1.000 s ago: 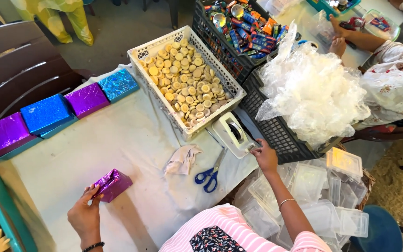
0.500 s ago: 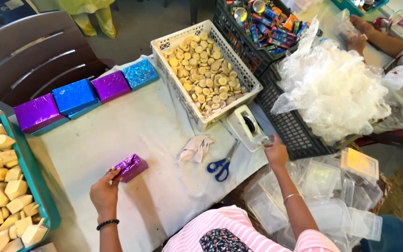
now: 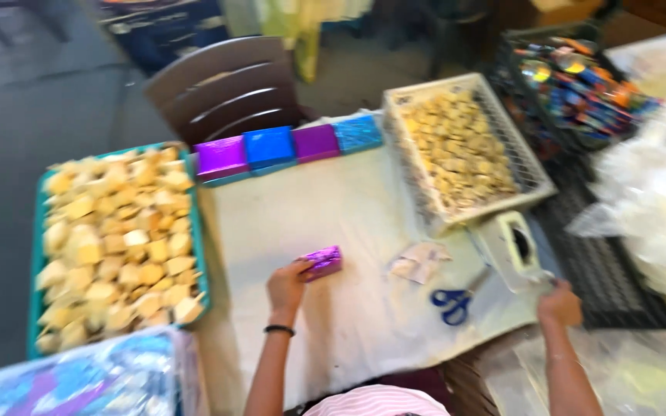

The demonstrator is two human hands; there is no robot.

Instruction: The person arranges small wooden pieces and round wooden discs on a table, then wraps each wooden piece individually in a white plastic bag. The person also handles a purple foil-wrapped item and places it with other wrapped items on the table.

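Since the earlier frame the view has swung left, and the left hand (image 3: 287, 286) has slid its purple foil-wrapped block (image 3: 323, 263) further up the cloth-covered worktop (image 3: 287, 223). Its fingers are closed on the block's near end, while the right hand (image 3: 559, 302) rests at the white tape dispenser (image 3: 512, 248), grip unclear. Four wrapped blocks (image 3: 290, 149) line the far edge; a teal tray of bare blocks (image 3: 113, 243) remains unwrapped.

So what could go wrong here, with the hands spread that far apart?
The left hand holds the purple foil-wrapped block only by one end, so it could slip or the foil could tear. The right hand reaches for the white tape dispenser right at the table's edge; a nudge might tip it off. The blue-handled scissors lie between the hands, where an arm might brush them.
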